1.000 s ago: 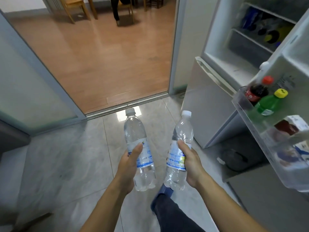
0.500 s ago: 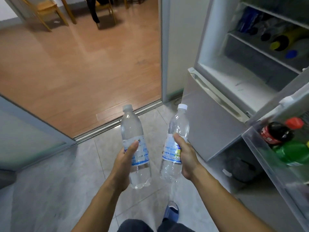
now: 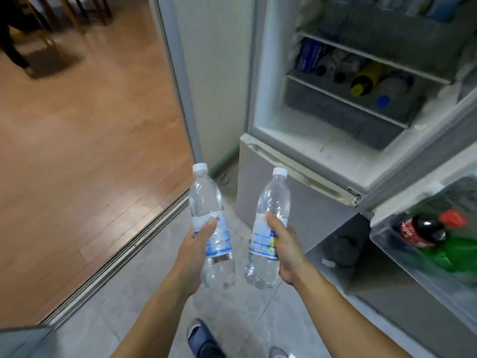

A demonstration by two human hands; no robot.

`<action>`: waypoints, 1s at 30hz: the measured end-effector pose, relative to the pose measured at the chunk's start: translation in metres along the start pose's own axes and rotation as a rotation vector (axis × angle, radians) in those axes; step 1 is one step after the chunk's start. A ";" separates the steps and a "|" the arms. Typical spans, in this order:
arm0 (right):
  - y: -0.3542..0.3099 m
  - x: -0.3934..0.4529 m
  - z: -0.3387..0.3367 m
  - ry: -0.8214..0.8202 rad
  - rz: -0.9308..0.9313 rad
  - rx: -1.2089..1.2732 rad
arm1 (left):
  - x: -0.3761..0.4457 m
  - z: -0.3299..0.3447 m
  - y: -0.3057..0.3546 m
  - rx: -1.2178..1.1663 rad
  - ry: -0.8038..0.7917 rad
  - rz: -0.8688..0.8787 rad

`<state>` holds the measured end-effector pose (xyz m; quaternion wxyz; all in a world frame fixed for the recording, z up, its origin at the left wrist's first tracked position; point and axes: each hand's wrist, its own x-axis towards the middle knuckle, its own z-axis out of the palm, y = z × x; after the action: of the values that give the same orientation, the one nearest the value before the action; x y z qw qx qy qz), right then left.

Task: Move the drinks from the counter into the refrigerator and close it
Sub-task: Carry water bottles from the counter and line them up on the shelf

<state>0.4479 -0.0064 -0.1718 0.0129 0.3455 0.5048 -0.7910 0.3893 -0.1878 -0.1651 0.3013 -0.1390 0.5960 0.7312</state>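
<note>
Clear water bottle (image 3: 210, 223) gripped upright in left hand (image 3: 192, 257), second bottle (image 3: 268, 228) in right hand (image 3: 286, 251)

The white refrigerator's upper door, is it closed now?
No, the white refrigerator's upper door stands open, showing shelves with lying bottles.

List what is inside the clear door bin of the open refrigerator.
In the clear plastic door bin, a dark cola bottle with a red cap and red label leans beside a green plastic bottle. The bin's farther part runs out of frame, so any other contents are unseen.
</note>
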 end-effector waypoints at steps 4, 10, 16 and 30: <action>-0.024 0.009 0.030 0.098 -0.079 0.047 | 0.041 -0.005 0.046 0.059 -0.128 0.010; -0.063 0.020 0.035 0.205 -0.167 0.092 | 0.084 0.032 0.099 0.135 -0.320 0.053; -0.124 0.039 0.014 0.326 -0.323 0.138 | 0.116 0.102 0.145 0.194 -0.451 0.114; -0.282 0.109 -0.047 0.341 -0.535 0.340 | 0.182 0.258 0.251 0.304 -0.446 0.375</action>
<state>0.2857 0.2058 -0.0218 -0.3366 0.3255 0.4332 -0.7701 0.1353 0.0818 -0.0051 0.3017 0.1834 0.6327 0.6892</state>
